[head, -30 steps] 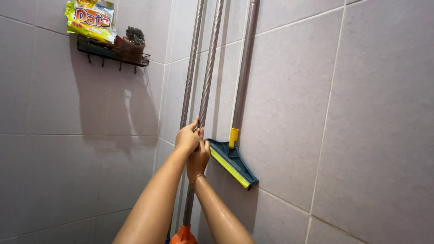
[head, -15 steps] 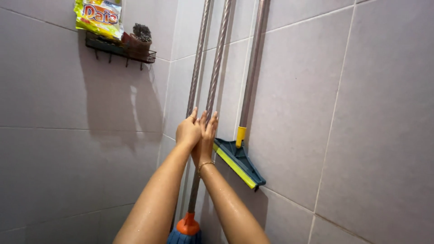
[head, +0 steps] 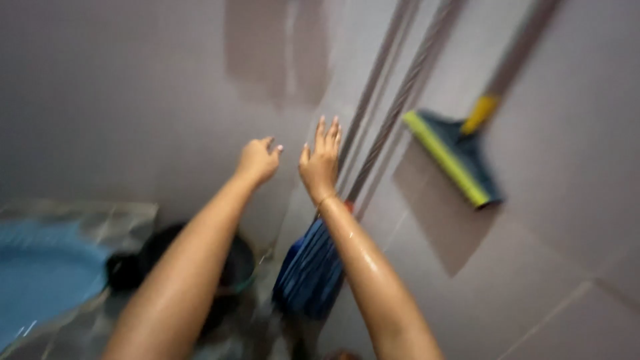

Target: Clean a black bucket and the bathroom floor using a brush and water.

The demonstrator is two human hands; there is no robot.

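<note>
The grey tiled wall (head: 567, 200) fills most of the blurred view, meeting a second wall in a corner. At lower left lies a blue basin (head: 40, 273), with a dark bucket (head: 230, 267) beside it. Against the right-hand wall hangs a blue and yellow squeegee (head: 453, 157). Two metal poles lean in the corner, and the nearer one, the mop handle (head: 393, 113), runs down to the blue mop head (head: 310, 273) low in the corner beside my right forearm. My right hand (head: 321, 163) is raised with fingers spread, holding nothing, just beside the handle; I cannot tell if it touches. My left hand (head: 258, 160) is loosely curled, grasping nothing, apart from the poles.
</note>
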